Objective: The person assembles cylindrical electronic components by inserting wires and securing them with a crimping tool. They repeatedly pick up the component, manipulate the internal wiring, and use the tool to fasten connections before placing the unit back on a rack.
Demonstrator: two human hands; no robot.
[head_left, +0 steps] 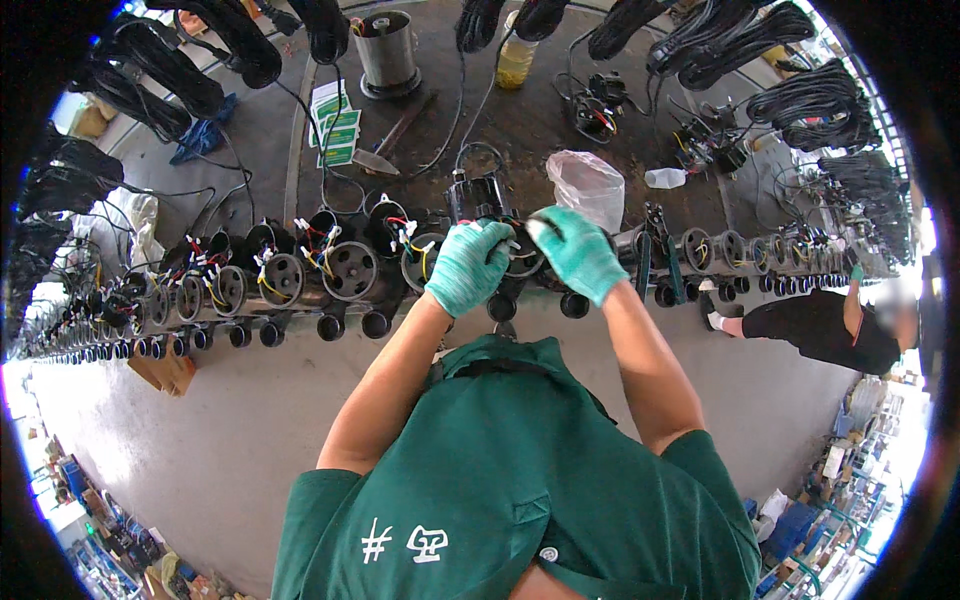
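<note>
Both my hands wear pale green gloves and work close together over the row of round housings. My left hand (468, 266) is closed, thumb and fingers pinched near thin wires beside a black box-like part (474, 197) with a cable. To its right, my right hand (580, 252) has its fingers curled, dark and whitish at the tips. What either hand pinches is too small to make out. Below and between them a round metal housing (524, 262) is partly hidden. Another grey housing with holes (350, 270) stands left of my left hand, with coloured wires and white connectors above it.
Dark-handled pliers (660, 255) stand to the right. Behind lie a clear plastic bag (588, 188), green-and-white cards (338, 125), a blade-like tool (376, 161), a metal cylinder (387, 55) and a yellowish bottle (515, 62). Black cable bundles (235, 40) hang along the back. A person (825, 325) is at far right.
</note>
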